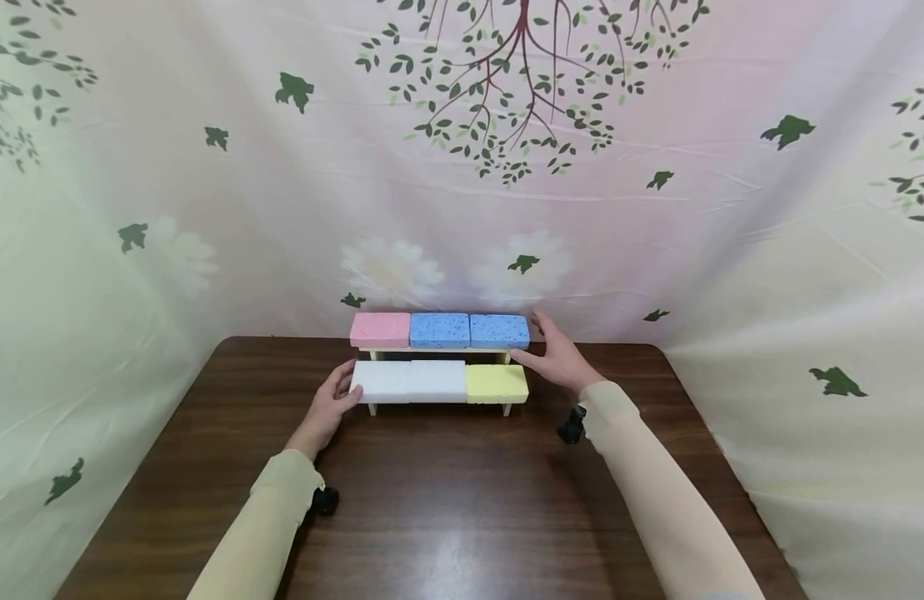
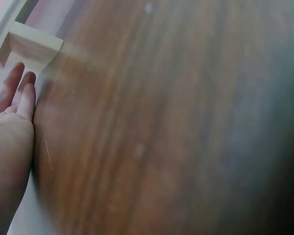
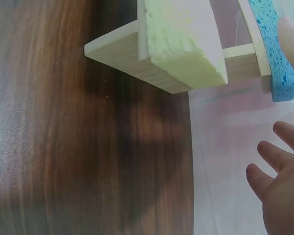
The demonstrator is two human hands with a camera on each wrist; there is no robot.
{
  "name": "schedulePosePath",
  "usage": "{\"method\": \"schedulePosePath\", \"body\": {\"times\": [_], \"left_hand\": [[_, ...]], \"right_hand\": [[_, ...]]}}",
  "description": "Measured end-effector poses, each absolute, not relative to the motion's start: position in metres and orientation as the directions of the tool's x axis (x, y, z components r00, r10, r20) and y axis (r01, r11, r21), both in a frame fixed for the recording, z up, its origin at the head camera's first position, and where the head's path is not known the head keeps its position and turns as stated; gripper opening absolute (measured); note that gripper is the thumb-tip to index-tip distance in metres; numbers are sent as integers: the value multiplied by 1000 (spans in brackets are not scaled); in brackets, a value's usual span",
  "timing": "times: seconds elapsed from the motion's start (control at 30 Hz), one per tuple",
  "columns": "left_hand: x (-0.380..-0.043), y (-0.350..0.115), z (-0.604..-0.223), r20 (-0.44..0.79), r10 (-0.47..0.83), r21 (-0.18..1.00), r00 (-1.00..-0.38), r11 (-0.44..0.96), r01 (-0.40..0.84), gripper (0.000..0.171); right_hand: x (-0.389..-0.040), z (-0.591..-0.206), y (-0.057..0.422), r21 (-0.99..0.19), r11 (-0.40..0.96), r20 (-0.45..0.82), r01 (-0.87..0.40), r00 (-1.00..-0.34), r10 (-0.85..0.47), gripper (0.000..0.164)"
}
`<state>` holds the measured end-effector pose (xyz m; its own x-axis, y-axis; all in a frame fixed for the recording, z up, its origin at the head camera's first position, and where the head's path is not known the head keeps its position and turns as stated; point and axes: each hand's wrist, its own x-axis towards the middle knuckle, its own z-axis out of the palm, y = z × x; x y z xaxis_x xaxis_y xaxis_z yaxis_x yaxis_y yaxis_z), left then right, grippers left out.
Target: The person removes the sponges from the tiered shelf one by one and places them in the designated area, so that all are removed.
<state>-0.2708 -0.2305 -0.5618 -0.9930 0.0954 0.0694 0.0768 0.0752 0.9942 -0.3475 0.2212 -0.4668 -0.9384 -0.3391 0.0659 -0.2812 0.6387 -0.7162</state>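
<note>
The left hand [image 1: 329,407] is set at the left edge of a pale wooden two-tier stand [image 3: 122,54], its fingers loosely extended and its thumb laid against the front left corner of a smooth white rectangular foam-like block [image 1: 379,382]; it is probably placed there so that the end of the lower row is kept square. The right hand [image 1: 561,358] is spread at the upper tier's right edge, thumb forward and fingers parted around the end of a speckled blue rectangular sponge [image 1: 499,332], perhaps so that this row is steadied; nothing is clenched by it, and whether the sponge is pressed cannot be told. On the lower tier, a second white block [image 1: 437,382] is butted against the first, and the right corner is filled by one pale yellow rectangular sponge [image 1: 496,384]. On the upper tier, one pink rectangular sponge [image 1: 380,330] is set at the left corner, followed by two blue sponges, counting a second one [image 1: 440,331] in the middle. Six pieces are thus counted, three per tier, apparently laid end to end so that each tier's length is used. The single stand is placed near the far edge of a dark brown wood-grain table [image 1: 447,500], likely so that both rows can be reached from the front.
</note>
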Motion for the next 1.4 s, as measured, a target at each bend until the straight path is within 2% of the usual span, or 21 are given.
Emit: {"method": "schedulePosePath", "body": {"times": [0.2, 0.33, 0.53, 1.03, 1.4], "left_hand": [[-272, -232, -567, 80, 114, 987, -990, 133, 95, 91], [-273, -233, -569, 70, 117, 981, -991, 172, 90, 98], [-274, -231, -571, 46, 119, 969, -992, 236, 74, 97], [-271, -230, -569, 54, 99, 961, -994, 265, 79, 92], [-272, -230, -570, 39, 99, 959, -994, 276, 65, 92]], "right_hand": [[-350, -464, 218, -728, 620, 69, -292, -931, -358, 102], [-352, -465, 216, -738, 612, 53, -283, -929, -366, 101], [-351, -459, 212, -752, 606, 42, -259, -936, -348, 99], [-355, -454, 206, -698, 662, 41, -273, -938, -344, 86], [-354, -457, 208, -730, 632, 62, -259, -947, -316, 79]]}}
